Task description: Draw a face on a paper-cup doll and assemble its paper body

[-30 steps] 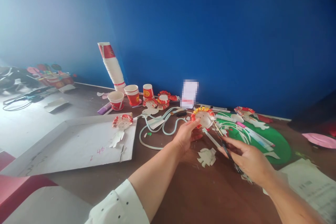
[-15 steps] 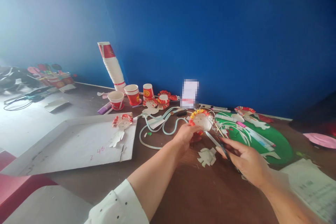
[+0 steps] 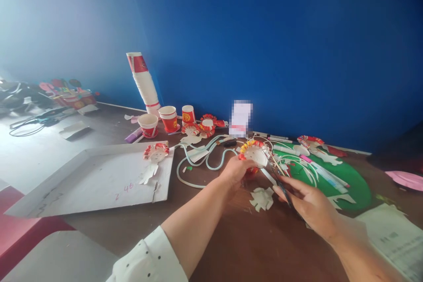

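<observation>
My left hand [image 3: 238, 171] pinches the edge of a cut paper cup [image 3: 256, 155]. Red and yellow strips curl around the cup's pale round middle, which faces me. In my right hand [image 3: 309, 200] is a pair of dark scissors [image 3: 284, 191], with the tips against the cup's right edge. Its fingers are wrapped around the handles, which are partly hidden. On the table just below the cup lies a cut white paper piece [image 3: 262, 198]. Beside my right hand, markers and paper scraps lie on a green round mat [image 3: 358, 191].
A white tray [image 3: 95, 185] at left holds another curled-rim paper cut-out [image 3: 157, 153]. Behind it stand red paper cups [image 3: 148, 125] and a tall leaning cup stack [image 3: 145, 83]. A pale cable [image 3: 190, 184] loops across the table, before a blue wall [image 3: 264, 44].
The view has shifted slightly, so everything sits a little further right. Both hands keep hold of the cup and scissors, with the scissors still at the cup's edge.
</observation>
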Demonstrator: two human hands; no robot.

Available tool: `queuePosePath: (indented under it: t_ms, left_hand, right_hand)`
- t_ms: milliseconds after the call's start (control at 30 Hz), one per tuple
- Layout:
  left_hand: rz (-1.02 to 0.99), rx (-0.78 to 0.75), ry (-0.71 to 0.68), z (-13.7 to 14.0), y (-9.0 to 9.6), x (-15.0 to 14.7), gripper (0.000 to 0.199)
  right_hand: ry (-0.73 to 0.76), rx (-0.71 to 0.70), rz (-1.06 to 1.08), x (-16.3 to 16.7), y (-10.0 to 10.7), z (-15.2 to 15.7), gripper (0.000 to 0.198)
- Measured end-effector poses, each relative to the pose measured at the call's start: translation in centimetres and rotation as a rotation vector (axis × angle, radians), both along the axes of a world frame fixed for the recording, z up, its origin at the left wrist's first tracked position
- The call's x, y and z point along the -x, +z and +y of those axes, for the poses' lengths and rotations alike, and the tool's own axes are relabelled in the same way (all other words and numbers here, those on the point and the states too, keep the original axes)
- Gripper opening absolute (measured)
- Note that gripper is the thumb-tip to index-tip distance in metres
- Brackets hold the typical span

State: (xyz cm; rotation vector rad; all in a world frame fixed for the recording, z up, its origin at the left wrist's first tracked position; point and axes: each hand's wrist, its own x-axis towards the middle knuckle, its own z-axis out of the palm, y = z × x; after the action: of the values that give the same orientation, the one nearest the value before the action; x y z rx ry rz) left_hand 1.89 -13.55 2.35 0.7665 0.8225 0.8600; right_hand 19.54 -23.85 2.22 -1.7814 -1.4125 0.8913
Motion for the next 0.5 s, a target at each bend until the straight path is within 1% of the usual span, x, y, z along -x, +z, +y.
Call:
queuePosePath:
  t_ms: [100, 233, 367, 500]
  left_hand:
    - [-0.054, 0.026, 0.042, 0.0, 0.1, 0.0, 0.019]
    - [-0.181, 0.086, 0.098, -0.2, 0.3, -0.2, 0.018]
    - [-0.294, 0.122, 0.117, -0.6, 0.3, -0.5, 0.02]
    - [-0.345, 0.142, 0.161, -1.0, 0.3, -0.8, 0.021]
  right_hand:
    - [0.021, 0.019, 0.059, 0.2, 0.2, -0.1, 0.062]
    - [0.034, 0.051, 0.092, 0.6, 0.4, -0.2, 0.063]
    - [0.063, 0.013, 0.123, 1.1, 0.3, -0.3, 0.062]
    - [0.053, -0.026, 0.095, 1.9, 0.2, -0.5, 0.056]
